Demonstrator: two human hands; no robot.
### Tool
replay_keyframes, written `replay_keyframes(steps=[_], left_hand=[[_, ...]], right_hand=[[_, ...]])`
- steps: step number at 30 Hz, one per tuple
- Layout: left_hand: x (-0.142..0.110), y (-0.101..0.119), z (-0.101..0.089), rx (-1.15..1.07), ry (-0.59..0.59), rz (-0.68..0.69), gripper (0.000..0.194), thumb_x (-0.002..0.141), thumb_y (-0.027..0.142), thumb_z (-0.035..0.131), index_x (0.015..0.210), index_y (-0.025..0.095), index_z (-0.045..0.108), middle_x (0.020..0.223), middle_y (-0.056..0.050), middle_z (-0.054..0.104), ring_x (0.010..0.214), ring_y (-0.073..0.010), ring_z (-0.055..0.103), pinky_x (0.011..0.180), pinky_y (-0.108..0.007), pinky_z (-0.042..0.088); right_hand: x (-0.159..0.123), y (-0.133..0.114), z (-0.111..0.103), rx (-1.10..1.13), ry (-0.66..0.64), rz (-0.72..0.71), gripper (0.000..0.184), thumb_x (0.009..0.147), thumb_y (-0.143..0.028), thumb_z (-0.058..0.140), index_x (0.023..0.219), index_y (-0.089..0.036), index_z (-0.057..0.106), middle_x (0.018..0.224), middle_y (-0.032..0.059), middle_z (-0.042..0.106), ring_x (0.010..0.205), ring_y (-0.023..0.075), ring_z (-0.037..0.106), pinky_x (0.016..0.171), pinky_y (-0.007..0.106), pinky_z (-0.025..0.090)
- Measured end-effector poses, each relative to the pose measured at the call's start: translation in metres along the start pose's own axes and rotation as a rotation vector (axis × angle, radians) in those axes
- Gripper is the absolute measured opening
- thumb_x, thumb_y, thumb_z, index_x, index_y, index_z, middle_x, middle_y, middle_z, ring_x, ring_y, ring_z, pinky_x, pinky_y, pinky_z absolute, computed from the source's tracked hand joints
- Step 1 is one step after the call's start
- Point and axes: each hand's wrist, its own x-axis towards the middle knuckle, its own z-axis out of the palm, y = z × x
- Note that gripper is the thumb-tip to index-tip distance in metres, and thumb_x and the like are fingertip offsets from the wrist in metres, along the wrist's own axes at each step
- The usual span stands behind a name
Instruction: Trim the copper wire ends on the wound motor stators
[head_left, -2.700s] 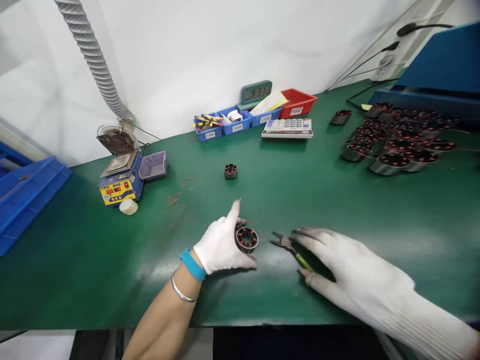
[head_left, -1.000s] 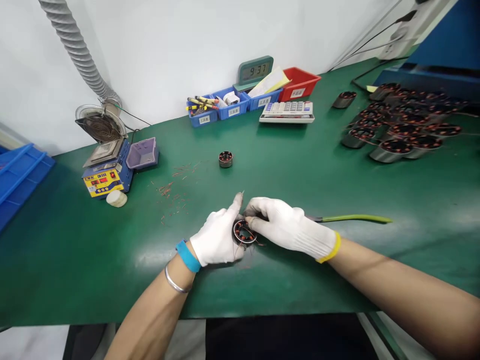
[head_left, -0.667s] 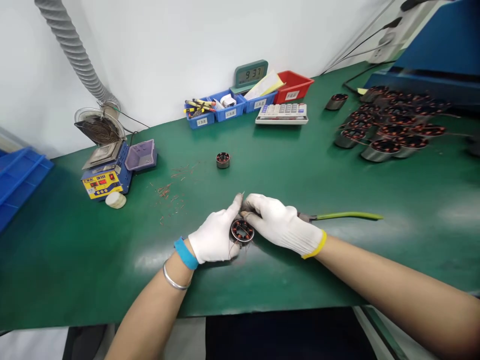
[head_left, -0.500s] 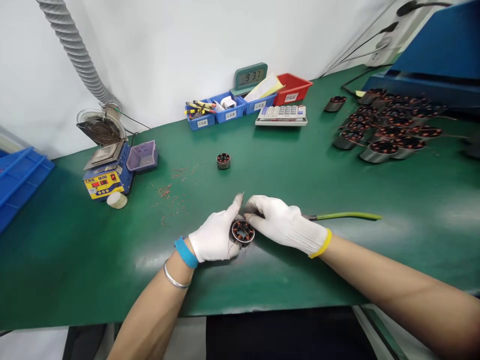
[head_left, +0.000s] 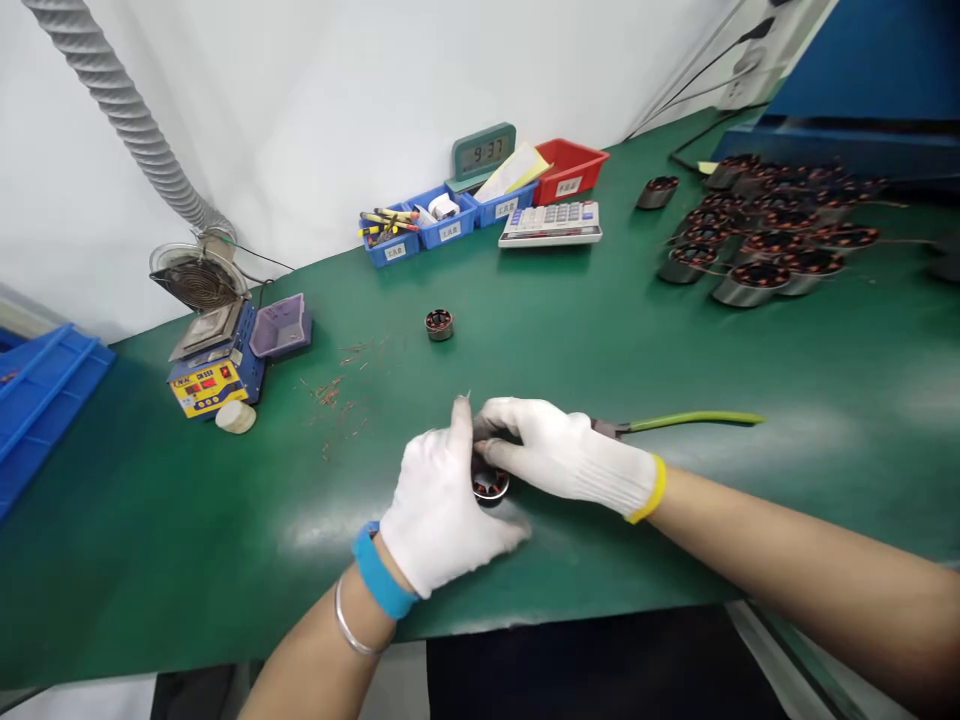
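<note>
A small motor stator [head_left: 493,490], a metal ring with copper windings inside, is between my gloved hands near the table's front edge. My left hand [head_left: 442,510] is around its left side, index finger pointing up and thumb stretched out below the ring, apart from it. At the stator's upper edge, the bent fingers of my right hand [head_left: 551,445] close on it; the fingertips are partly hidden. Behind the right hand lies a green-handled pair of pliers [head_left: 690,419], its jaw end partly covered. Another stator [head_left: 439,324] stands alone farther back.
Many stators [head_left: 757,280] cluster at the right. Copper wire scraps [head_left: 328,393] lie left of centre. A blue solder pot unit [head_left: 214,375], purple tray [head_left: 281,327] and white round piece [head_left: 235,417] stand left. Along the wall are blue bins [head_left: 448,230], a red bin [head_left: 570,170] and a calculator [head_left: 551,224].
My left hand has loosened from the stator's side and turned, its thumb swinging out to the right below the ring. My right hand stays at the stator's upper edge. The view has shifted slightly.
</note>
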Motion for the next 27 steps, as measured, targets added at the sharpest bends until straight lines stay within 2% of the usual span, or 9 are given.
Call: replay_keyframes(steps=[2, 5, 9, 11, 14, 18, 21, 24, 27], left_hand=[[0.007, -0.004, 0.013, 0.055, -0.026, 0.015, 0.101, 0.071, 0.030, 0.069, 0.158, 0.010, 0.019, 0.111, -0.013, 0.073, 0.107, -0.0361, 0.067, 0.098, -0.052, 0.051], [0.012, -0.011, 0.016, 0.076, -0.055, 0.077, 0.090, 0.073, 0.028, 0.066, 0.154, 0.012, 0.031, 0.108, -0.011, 0.073, 0.102, -0.0329, 0.068, 0.095, -0.047, 0.052], [0.010, -0.012, 0.010, 0.137, -0.078, 0.137, 0.050, 0.075, 0.029, 0.067, 0.123, 0.021, 0.065, 0.099, -0.008, 0.069, 0.089, -0.0286, 0.067, 0.086, -0.043, 0.052], [0.009, -0.010, 0.010, 0.130, -0.092, 0.130, 0.037, 0.074, 0.031, 0.069, 0.110, 0.023, 0.070, 0.094, -0.006, 0.068, 0.083, -0.0263, 0.066, 0.081, -0.041, 0.052], [0.009, -0.010, 0.012, 0.080, -0.098, 0.109, 0.034, 0.072, 0.031, 0.071, 0.105, 0.022, 0.069, 0.097, -0.005, 0.067, 0.085, -0.0249, 0.065, 0.078, -0.038, 0.053], [0.011, -0.010, 0.011, 0.083, -0.101, 0.074, 0.031, 0.074, 0.030, 0.071, 0.103, 0.022, 0.068, 0.094, -0.004, 0.064, 0.082, -0.0232, 0.064, 0.076, -0.037, 0.052], [0.011, -0.010, 0.010, 0.118, -0.131, 0.100, 0.030, 0.077, 0.031, 0.070, 0.106, 0.024, 0.068, 0.092, -0.004, 0.062, 0.079, -0.0222, 0.062, 0.074, -0.036, 0.051], [0.011, -0.012, 0.010, 0.107, -0.155, 0.141, 0.027, 0.079, 0.030, 0.069, 0.105, 0.024, 0.068, 0.097, -0.004, 0.062, 0.083, -0.0217, 0.063, 0.076, -0.035, 0.051], [0.012, -0.013, 0.010, 0.084, -0.163, 0.178, 0.024, 0.079, 0.030, 0.070, 0.102, 0.023, 0.066, 0.101, -0.004, 0.064, 0.088, -0.0216, 0.063, 0.079, -0.035, 0.051]], right_hand=[[-0.003, 0.004, 0.004, -0.002, 0.026, 0.068, 0.018, 0.089, -0.028, 0.054, 0.092, -0.024, 0.071, 0.097, 0.0020, 0.077, 0.088, 0.0207, 0.070, 0.072, 0.030, 0.051], [-0.019, 0.015, 0.008, -0.034, 0.086, 0.184, 0.020, 0.090, -0.032, 0.051, 0.091, -0.024, 0.069, 0.098, 0.0040, 0.076, 0.089, 0.0244, 0.069, 0.072, 0.034, 0.049], [-0.045, 0.025, 0.012, -0.046, 0.152, 0.240, 0.019, 0.088, -0.034, 0.051, 0.089, -0.026, 0.068, 0.097, 0.0014, 0.075, 0.087, 0.0231, 0.069, 0.072, 0.034, 0.048], [-0.051, 0.028, 0.012, -0.056, 0.175, 0.203, 0.019, 0.087, -0.034, 0.051, 0.088, -0.027, 0.068, 0.095, 0.0014, 0.075, 0.086, 0.0226, 0.069, 0.068, 0.033, 0.048], [-0.053, 0.037, 0.006, -0.110, 0.225, 0.094, 0.020, 0.087, -0.031, 0.051, 0.085, -0.025, 0.070, 0.094, 0.0031, 0.075, 0.083, 0.0221, 0.070, 0.066, 0.032, 0.050], [-0.061, 0.044, 0.003, -0.302, 0.287, -0.253, 0.025, 0.090, -0.023, 0.049, 0.076, -0.022, 0.070, 0.092, 0.0085, 0.075, 0.086, 0.0242, 0.069, 0.079, 0.037, 0.054], [-0.077, 0.039, 0.017, -0.406, 0.293, -0.472, 0.025, 0.089, -0.017, 0.050, 0.073, -0.020, 0.068, 0.087, 0.0105, 0.073, 0.088, 0.0259, 0.068, 0.080, 0.040, 0.055], [-0.090, 0.032, 0.027, -0.306, 0.268, -0.481, 0.019, 0.086, -0.014, 0.052, 0.078, -0.020, 0.068, 0.089, 0.0102, 0.073, 0.087, 0.0246, 0.069, 0.077, 0.037, 0.055], [-0.085, 0.032, 0.010, 0.048, 0.048, -0.305, 0.013, 0.085, -0.022, 0.056, 0.089, -0.022, 0.069, 0.092, 0.0076, 0.074, 0.083, 0.0219, 0.069, 0.074, 0.034, 0.056]])
